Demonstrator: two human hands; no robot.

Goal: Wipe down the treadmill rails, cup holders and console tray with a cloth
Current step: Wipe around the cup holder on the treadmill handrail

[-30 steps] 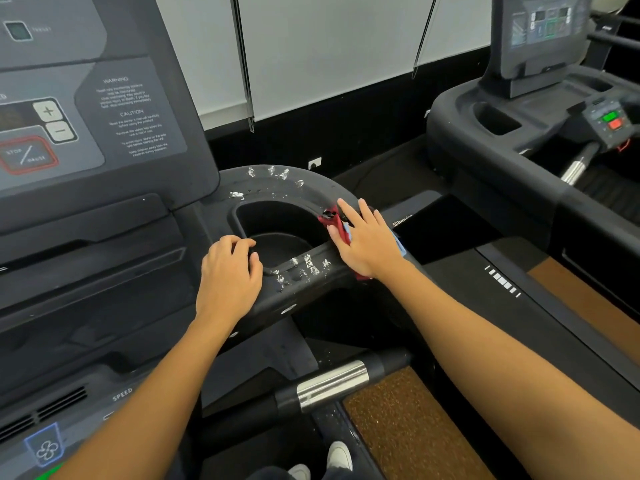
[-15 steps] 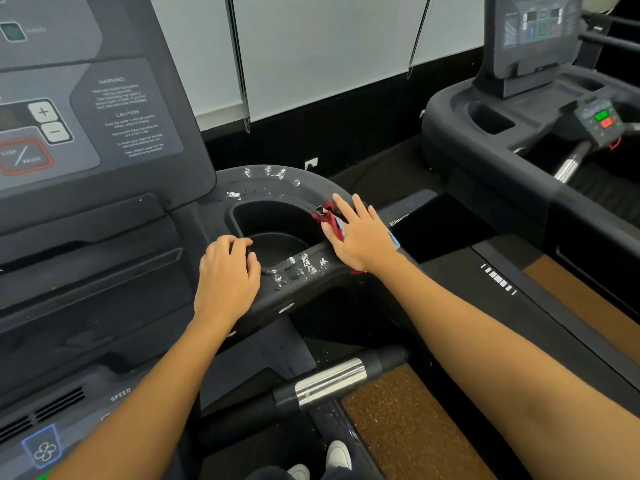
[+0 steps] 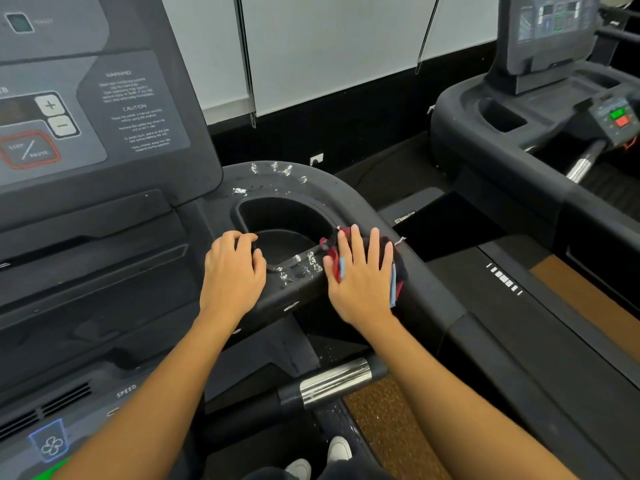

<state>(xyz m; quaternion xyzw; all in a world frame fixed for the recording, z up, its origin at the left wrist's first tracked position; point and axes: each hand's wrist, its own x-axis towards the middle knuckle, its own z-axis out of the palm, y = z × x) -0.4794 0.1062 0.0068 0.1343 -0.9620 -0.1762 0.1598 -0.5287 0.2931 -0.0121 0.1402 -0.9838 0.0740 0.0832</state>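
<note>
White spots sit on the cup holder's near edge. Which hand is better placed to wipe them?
The right hand: it presses the cloth flat on the rim beside the white spots. The left hand holds no cloth.

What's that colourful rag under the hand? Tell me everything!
The cloth is a soft, crumpled rag in red, dark navy and light blue. It lies bunched on the black rim right of the cup holder, beside white specks. The right hand presses flat on top with straight fingers, covering most of it; only its edges poke out.
</note>
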